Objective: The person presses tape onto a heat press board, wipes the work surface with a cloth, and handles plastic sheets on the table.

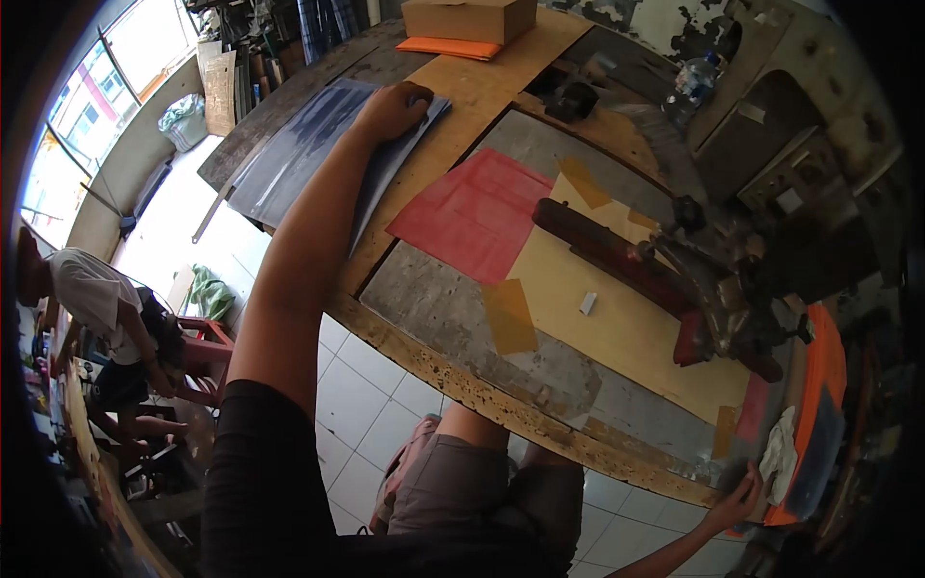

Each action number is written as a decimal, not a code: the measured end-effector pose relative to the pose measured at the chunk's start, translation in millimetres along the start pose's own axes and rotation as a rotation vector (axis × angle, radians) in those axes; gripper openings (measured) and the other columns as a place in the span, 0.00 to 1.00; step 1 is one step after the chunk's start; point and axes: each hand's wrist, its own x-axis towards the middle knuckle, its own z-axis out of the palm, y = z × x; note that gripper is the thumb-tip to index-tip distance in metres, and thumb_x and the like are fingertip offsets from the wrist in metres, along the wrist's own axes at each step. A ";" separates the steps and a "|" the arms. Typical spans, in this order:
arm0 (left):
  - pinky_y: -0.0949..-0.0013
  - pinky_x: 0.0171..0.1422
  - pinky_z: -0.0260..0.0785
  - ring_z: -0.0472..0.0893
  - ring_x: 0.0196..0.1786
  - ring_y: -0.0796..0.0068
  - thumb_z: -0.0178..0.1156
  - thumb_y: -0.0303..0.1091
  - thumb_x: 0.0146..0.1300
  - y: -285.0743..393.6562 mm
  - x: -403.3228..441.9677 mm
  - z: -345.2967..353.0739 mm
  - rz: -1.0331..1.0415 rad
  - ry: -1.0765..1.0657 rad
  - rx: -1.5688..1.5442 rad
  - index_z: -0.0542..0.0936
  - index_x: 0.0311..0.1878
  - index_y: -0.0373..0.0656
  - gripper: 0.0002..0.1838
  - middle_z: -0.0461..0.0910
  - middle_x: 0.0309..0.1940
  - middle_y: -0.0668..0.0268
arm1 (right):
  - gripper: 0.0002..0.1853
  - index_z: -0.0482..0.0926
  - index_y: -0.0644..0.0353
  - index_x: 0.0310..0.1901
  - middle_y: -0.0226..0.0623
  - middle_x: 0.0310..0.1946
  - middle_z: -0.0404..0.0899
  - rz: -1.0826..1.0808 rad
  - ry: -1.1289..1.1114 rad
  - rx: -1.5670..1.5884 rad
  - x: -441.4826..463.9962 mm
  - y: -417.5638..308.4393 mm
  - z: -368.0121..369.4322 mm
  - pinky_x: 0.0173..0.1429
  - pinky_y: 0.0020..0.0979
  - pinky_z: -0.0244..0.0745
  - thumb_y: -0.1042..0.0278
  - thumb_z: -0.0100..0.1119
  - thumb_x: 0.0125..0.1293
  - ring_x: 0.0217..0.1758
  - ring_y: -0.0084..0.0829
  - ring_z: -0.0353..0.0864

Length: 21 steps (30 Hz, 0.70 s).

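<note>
My left hand (393,113) lies on the far right part of a stack of glossy blue-grey sheets (299,149), its fingers curled at the sheets' edge. At the table's right front corner, my right hand (740,496) has its fingers apart beside a crumpled whitish cloth (781,453); nothing shows in it. Between the hands, a red translucent sheet (472,212) and a cream sheet (617,299) lie on a grey board (434,299). Brown tape pieces (510,316) and a small white block (588,303) are on or beside the cream sheet.
A dark clamp mechanism (718,299) with a long bar (607,241) extends over the board. A cardboard box (469,19) sits on orange material (448,47) at the back. Orange sheets (825,376) stand at right. Another person (101,299) is at far left.
</note>
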 end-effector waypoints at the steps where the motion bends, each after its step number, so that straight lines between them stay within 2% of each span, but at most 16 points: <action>1: 0.51 0.69 0.77 0.86 0.61 0.49 0.60 0.44 0.69 1.9 -1.0 -1.3 -0.008 -0.008 -0.004 0.90 0.58 0.46 0.21 0.89 0.56 0.52 | 0.20 0.87 0.67 0.57 0.42 0.54 0.90 0.003 0.007 0.013 0.6 4.2 -0.1 0.69 0.38 0.76 0.60 0.51 0.87 0.61 0.38 0.86; 3: 0.51 0.69 0.76 0.86 0.61 0.49 0.60 0.43 0.69 2.8 -1.0 -3.5 -0.023 -0.013 -0.011 0.91 0.58 0.47 0.20 0.89 0.57 0.53 | 0.20 0.87 0.67 0.57 0.42 0.54 0.90 -0.023 -0.001 0.035 2.2 8.1 -0.8 0.69 0.38 0.76 0.61 0.50 0.87 0.61 0.38 0.86; 6: 0.51 0.70 0.76 0.86 0.61 0.49 0.61 0.42 0.70 -0.5 -0.5 2.6 0.147 0.152 0.012 0.91 0.56 0.47 0.19 0.89 0.57 0.54 | 0.20 0.87 0.68 0.57 0.42 0.54 0.90 -0.016 0.012 0.025 1.5 8.3 -0.8 0.70 0.38 0.77 0.61 0.48 0.88 0.61 0.37 0.86; 9: 0.51 0.71 0.75 0.85 0.62 0.49 0.61 0.41 0.71 -0.7 3.2 0.5 0.060 0.032 -0.028 0.91 0.55 0.48 0.17 0.88 0.59 0.56 | 0.20 0.87 0.68 0.57 0.42 0.54 0.90 -0.014 0.023 -0.001 0.5 10.5 -1.4 0.70 0.38 0.77 0.61 0.48 0.88 0.60 0.37 0.86; 18: 0.51 0.73 0.71 0.85 0.61 0.52 0.61 0.42 0.71 5.4 0.6 -2.0 0.069 0.077 0.040 0.92 0.51 0.49 0.15 0.87 0.58 0.58 | 0.20 0.87 0.69 0.57 0.42 0.53 0.90 -0.009 0.025 0.002 1.6 10.3 -0.7 0.69 0.38 0.77 0.60 0.49 0.88 0.60 0.38 0.86; 21: 0.52 0.78 0.65 0.82 0.67 0.56 0.63 0.42 0.73 3.5 2.1 1.4 0.051 0.075 0.088 0.90 0.56 0.49 0.15 0.85 0.59 0.62 | 0.20 0.87 0.69 0.57 0.42 0.53 0.90 -0.017 0.026 0.013 0.9 13.8 0.4 0.69 0.38 0.77 0.61 0.49 0.88 0.60 0.37 0.86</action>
